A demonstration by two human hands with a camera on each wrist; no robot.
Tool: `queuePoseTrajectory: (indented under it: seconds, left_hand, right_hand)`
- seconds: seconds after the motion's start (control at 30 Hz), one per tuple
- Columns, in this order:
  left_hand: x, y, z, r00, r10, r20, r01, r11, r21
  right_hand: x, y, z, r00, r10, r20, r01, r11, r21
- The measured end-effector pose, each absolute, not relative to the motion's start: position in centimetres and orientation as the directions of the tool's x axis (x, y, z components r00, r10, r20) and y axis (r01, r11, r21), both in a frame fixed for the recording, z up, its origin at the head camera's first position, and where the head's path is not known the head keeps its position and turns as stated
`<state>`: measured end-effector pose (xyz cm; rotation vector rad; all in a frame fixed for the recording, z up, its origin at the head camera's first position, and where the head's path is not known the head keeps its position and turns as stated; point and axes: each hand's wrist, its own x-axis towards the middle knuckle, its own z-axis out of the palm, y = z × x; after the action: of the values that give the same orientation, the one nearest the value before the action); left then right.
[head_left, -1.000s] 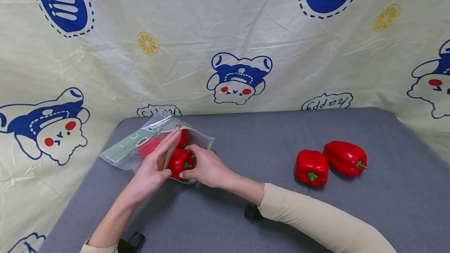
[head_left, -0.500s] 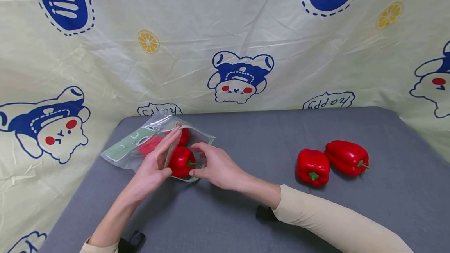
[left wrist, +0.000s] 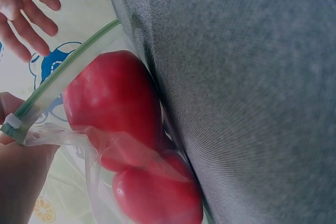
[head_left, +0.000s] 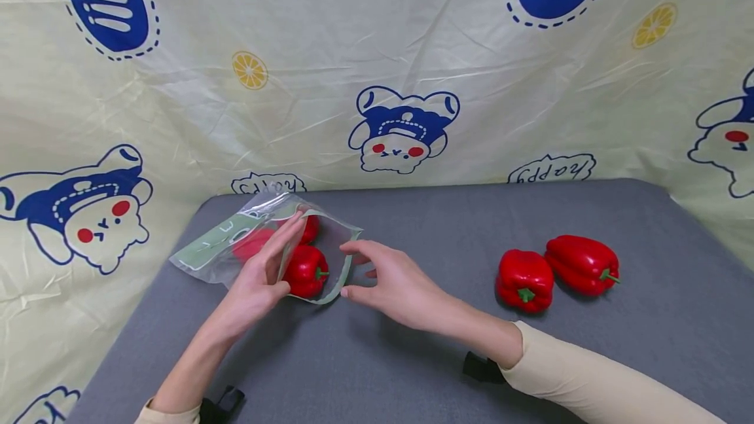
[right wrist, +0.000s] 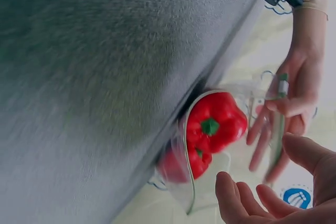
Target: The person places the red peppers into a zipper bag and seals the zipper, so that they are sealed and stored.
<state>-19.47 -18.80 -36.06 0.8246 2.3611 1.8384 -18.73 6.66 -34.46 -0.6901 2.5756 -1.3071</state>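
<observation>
There is one clear bag [head_left: 203, 253] and at least four red peppers [head_left: 523, 278].

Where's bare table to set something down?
Bare: table between the plastic bag and the rounder loose pepper, beyond the right hand; also right of the longer loose pepper. Crowded: the bag's mouth, with the left hand and a bagged pepper.

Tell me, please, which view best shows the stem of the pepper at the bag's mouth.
The right wrist view: the green stem shows face-on, unobstructed. The head view shows it smaller, from the side; the left wrist view shows none.
</observation>
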Motion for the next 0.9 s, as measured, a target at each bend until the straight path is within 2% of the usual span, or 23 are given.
queuePoseTrajectory:
  seconds: [0.53, 0.9]
  left_hand:
    - [-19.6, -19.0, -36.2, -0.849, 0.427, 0.313, 0.403, 0.138, 0.905]
    - [-19.5, -18.9, -36.2, -0.844, 0.435, 0.313, 0.408, 0.142, 0.902]
  right_hand:
    - [-16.5, 13.5, -32.7, -0.920, -0.383, 0.087, -0.328, 0.630, -0.704]
    - [-14.6, 17.8, -32.6, -0.960, -0.269, 0.073, -0.242, 0.675, -0.697]
